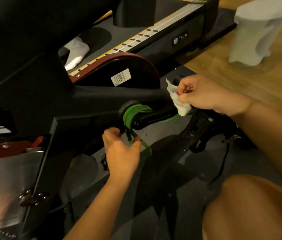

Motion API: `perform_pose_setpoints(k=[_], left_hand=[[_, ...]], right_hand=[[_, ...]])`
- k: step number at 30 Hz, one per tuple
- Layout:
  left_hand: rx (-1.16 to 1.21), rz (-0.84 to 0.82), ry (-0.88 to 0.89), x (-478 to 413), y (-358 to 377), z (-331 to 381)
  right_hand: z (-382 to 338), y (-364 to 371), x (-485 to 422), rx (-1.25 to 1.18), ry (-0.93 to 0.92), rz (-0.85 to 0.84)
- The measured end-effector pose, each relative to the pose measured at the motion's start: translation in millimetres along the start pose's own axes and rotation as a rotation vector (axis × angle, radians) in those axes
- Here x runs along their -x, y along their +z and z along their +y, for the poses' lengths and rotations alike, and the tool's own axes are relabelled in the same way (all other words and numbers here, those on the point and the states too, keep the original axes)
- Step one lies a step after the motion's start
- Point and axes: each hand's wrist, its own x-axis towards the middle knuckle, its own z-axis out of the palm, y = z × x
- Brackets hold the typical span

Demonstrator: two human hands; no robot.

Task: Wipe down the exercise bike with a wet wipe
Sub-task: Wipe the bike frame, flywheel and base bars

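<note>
Head view: my right hand pinches the wet wipe on the crank arm of the exercise bike. My left hand grips the green band below the hub. I'd wrap the wipe round the arm and draw it hubward.

— What is going unseen here?
— The left hand is curling its fingertips out of sight at the green band, mid-frame. The right hand is covering part of the wet wipe, and its wrist is hiding the top of the pedal.
— And the edges?
— The flywheel, lower left, is blurring and running off the frame. The barcode label is showing too small to read.
</note>
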Motion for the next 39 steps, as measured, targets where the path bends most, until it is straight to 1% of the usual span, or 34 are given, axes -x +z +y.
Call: perform_pose_setpoints(k=[1, 2, 3, 4, 5, 7, 9, 10, 11, 12, 13, 14, 15, 16, 17, 18, 19, 20, 21, 23, 24, 25, 26, 27, 28, 29, 30, 31, 33, 36, 39], left_hand=[[0.159, -0.107, -0.175, -3.1, 2.6, -5.4], [0.279, -0.216, -0.272, -8.8, 5.4, -8.3], [0.333, -0.318, -0.307, -15.5, 6.2, -8.0], [0.339, -0.386, -0.304, -20.2, 4.0, -4.0], [0.318, -0.401, -0.289, -23.8, -0.3, 0.1], [0.257, -0.349, -0.245, -28.8, -14.2, 7.8], [0.210, -0.245, -0.163, -34.2, -37.0, 21.8], [0.197, -0.190, -0.094, -38.9, -47.3, 34.5], [0.224, -0.144, -0.024, -45.9, -54.7, 50.4], [0.280, -0.143, 0.026, -54.1, -61.0, 70.7], [0.327, -0.199, 0.073, -61.4, -62.2, 93.0], [0.337, -0.305, 0.122, -64.3, -59.2, 115.3], [0.289, -0.436, 0.182, -66.2, -51.8, 133.0], [0.135, -0.549, 0.265, -66.6, -42.5, 147.9], [-0.052, -0.610, 0.342, -67.9, -33.0, 154.9], [-0.209, -0.612, 0.415, -71.0, -26.3, 156.0], [-0.276, -0.556, 0.450, -74.4, -25.2, 153.7], [-0.247, -0.476, 0.447, -75.8, -28.7, 148.9], [-0.156, -0.372, 0.433, -76.7, -34.2, 137.0], [0.026, -0.097, 0.349, -64.7, -48.3, 105.2], [0.086, 0.029, 0.269, -54.0, -50.8, 85.4], [0.142, 0.104, 0.155, -42.7, -49.6, 65.2], [0.189, 0.104, 0.033, -34.0, -43.8, 45.8], [0.219, 0.031, -0.070, -27.2, -35.5, 30.0], [0.242, -0.088, -0.129, -22.0, -27.0, 18.9], [0.288, -0.194, -0.150, -18.4, -19.3, 12.0], [0.348, -0.263, -0.160, -16.8, -13.1, 9.6], [0.414, -0.291, -0.171, -15.4, -9.1, 10.2], [0.502, -0.293, -0.201, -12.7, -4.4, 12.9], [0.442, -0.302, -0.240, -10.7, -3.3, 10.4], [0.414, -0.284, -0.253, -14.2, -14.0, 3.0]], right_hand=[[1.2, 0.8, 0.3, -0.002, -0.001, -0.006], [2.4, 1.4, 0.5, -0.011, 0.000, -0.012], [3.2, 1.8, 1.0, -0.028, 0.003, -0.018], [4.1, 2.3, 1.5, -0.046, 0.005, -0.020], [5.1, 2.7, 2.3, -0.061, 0.009, -0.019], [7.3, 3.9, 2.4, -0.073, 0.019, -0.010], [7.4, 3.7, 3.0, -0.085, 0.030, -0.016], [7.4, 2.6, 3.9, -0.099, 0.034, -0.021], [7.7, 1.4, 4.6, -0.128, 0.035, -0.012], [7.2, -0.5, 4.9, -0.182, 0.033, 0.024], [6.4, -3.9, 4.8, -0.255, 0.030, 0.087], [5.0, -8.9, 5.0, -0.330, 0.027, 0.171], [4.5, -15.8, 5.1, -0.385, 0.023, 0.270], [4.8, -23.3, 5.4, -0.410, 0.015, 0.362], [6.0, -30.1, 6.0, -0.411, 0.005, 0.426], [7.1, -35.4, 6.6, -0.399, -0.006, 0.452], [6.1, -39.1, 8.5, -0.384, -0.023, 0.442], [5.1, -40.6, 11.3, -0.364, -0.040, 0.418], [4.0, -39.4, 14.4, -0.345, -0.058, 0.396], [-0.2, -32.4, 20.4, -0.323, -0.092, 0.360], [-2.9, -27.6, 22.7, -0.324, -0.107, 0.341], [-5.6, -21.9, 23.4, -0.328, -0.121, 0.321], [-7.9, -15.6, 23.0, -0.330, -0.135, 0.302], [-9.9, -9.4, 21.9, -0.337, -0.143, 0.282], [-11.4, -3.7, 20.1, -0.341, -0.150, 0.258], [-13.9, 1.7, 19.2, -0.335, -0.159, 0.230], [-15.9, 6.3, 18.2, -0.316, -0.167, 0.203], [-17.6, 10.2, 17.7, -0.296, -0.173, 0.178], [-17.0, 15.1, 15.3, -0.281, -0.164, 0.159], [-12.9, 15.1, 10.9, -0.318, -0.103, 0.192], [-10.0, 10.3, 11.0, -0.367, -0.091, 0.236]])
